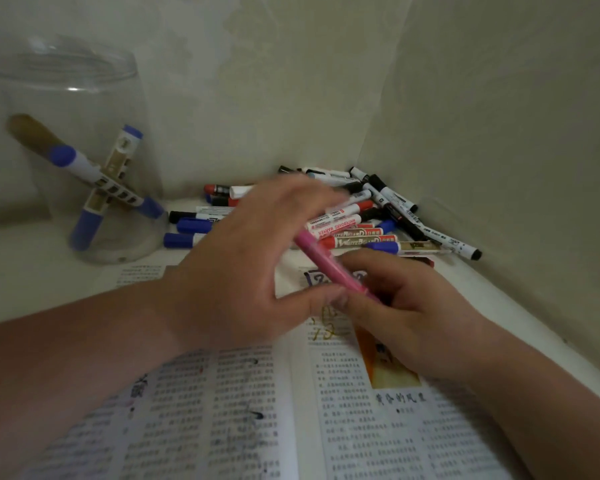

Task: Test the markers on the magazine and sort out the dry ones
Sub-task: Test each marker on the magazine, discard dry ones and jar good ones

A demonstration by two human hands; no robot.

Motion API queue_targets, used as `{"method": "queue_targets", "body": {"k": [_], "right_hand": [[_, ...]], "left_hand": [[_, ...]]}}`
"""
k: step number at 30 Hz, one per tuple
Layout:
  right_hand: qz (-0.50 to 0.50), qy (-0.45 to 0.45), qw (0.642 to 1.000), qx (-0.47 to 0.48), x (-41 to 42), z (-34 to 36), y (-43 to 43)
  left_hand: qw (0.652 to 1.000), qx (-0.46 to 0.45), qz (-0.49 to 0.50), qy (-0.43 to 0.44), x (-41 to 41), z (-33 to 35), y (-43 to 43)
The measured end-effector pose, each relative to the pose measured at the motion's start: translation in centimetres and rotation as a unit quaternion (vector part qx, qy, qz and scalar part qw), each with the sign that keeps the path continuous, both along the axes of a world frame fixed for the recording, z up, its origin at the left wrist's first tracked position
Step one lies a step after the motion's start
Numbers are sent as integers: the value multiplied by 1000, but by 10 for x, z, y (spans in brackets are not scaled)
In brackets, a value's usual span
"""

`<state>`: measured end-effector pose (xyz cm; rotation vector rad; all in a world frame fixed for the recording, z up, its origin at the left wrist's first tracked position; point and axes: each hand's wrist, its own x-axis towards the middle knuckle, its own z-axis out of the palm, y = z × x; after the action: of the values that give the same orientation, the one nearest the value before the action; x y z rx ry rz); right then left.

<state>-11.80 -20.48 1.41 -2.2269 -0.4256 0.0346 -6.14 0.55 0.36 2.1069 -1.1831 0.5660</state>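
Open magazine [222, 410] lies ready beneath; your right hand [413, 313] grips the pink marker [326, 265] low, your left hand [243, 258] curls round its top, probably working the cap.

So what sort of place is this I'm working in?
Probably a home or office desk pushed into a wall corner: a white tabletop carries an open magazine, a heap of whiteboard markers and a clear jar holding a few more.
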Motion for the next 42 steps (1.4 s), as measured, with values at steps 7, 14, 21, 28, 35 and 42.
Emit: {"method": "queue_targets", "body": {"k": [7,14,21,28,35,42], "right_hand": [[-12,38,952,304,14,-1,-27],[25,-34,946,321,8,-10,1],[-13,-23,940,340,1,-8,13],[-66,3,935,347,1,-5,9],[-19,90,929,359,7,-5,-13],[63,189,953,227,2,-2,-10]], "left_hand": [[990,124,6,68,9,-6,-3],[986,70,-44,145,-5,-11,-12],[976,54,-57,205,-3,-5,-11],[968,18,-52,243,2,0,-6],[945,8,-36,324,4,-5,-1],[951,149,-20,271,6,-10,-2]]}}
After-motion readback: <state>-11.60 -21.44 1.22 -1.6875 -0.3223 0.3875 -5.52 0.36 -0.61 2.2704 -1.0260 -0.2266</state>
